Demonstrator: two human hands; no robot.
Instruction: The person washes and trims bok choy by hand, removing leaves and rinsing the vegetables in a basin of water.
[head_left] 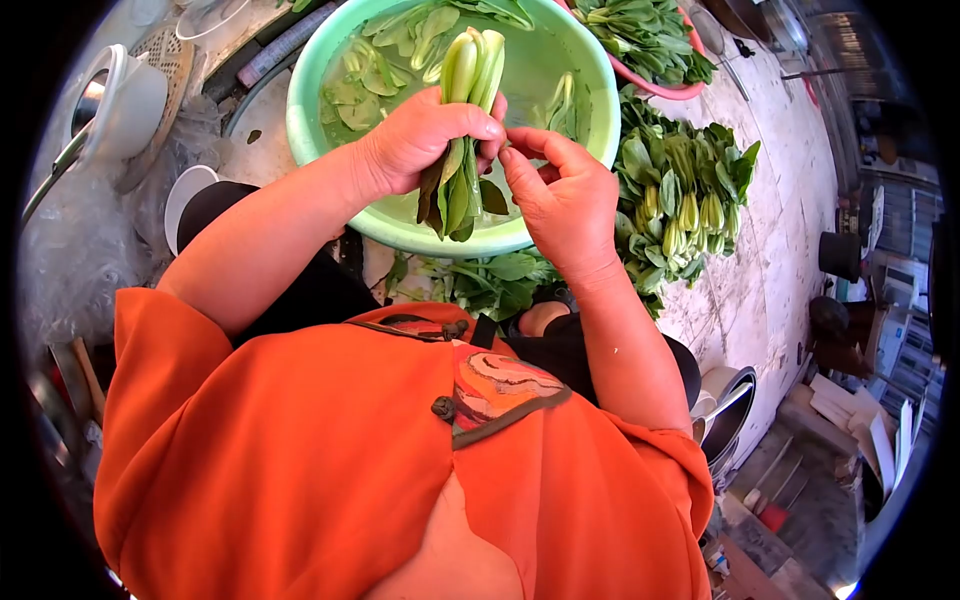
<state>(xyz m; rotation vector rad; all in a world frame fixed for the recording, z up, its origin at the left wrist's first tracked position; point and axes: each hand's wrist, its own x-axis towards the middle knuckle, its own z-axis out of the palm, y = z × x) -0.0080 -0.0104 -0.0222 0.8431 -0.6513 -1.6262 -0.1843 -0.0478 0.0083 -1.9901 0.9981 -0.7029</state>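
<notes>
My left hand (pixel 425 142) is wrapped round a bunch of leafy greens (pixel 470 75), like bok choy. Its pale stalk ends point up and away from me, and its dark leaves hang down towards me. The fingertips of my right hand (pixel 572 195) are pinched together right beside the bunch, near my left fingers; what they pinch is too small to make out. Both hands are above the near part of a green plastic basin (pixel 303 110). Water fills the basin, with loose leaves (pixel 350 100) and a few stalks floating in it.
Bunched greens (pixel 690 200) are piled on the floor right of the basin. Behind them a pink basin (pixel 685 92) holds more greens. Other leaves (pixel 500 280) lie between my legs and the basin. A white pot (pixel 130 105) and clear plastic bags (pixel 80 240) are on the left.
</notes>
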